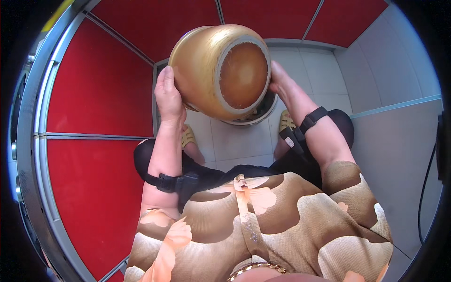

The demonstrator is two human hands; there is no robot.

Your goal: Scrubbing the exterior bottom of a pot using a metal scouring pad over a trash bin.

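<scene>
A rounded, gold-brown glazed ceramic pot (197, 67) is held up between my two hands, tipped on its side so that its brown base with a pale unglazed ring faces me. My left hand (169, 93) grips it near the rim on the left. On the base side, my right hand (278, 79) holds the pot, its fingers mostly hidden behind it. Below the pot, on the floor between my feet, stands a round container (262, 118), largely covered by the pot; dark contents show inside. The pot's mouth faces away and cannot be seen into.
Red cabinet doors (95, 81) with metal trim rise on the left and ahead. A metal-edged counter (30, 141) runs along the far left. Pale tiles (239, 144) cover the floor. To the right are a grey panel (391, 141) and a black cable (422, 197).
</scene>
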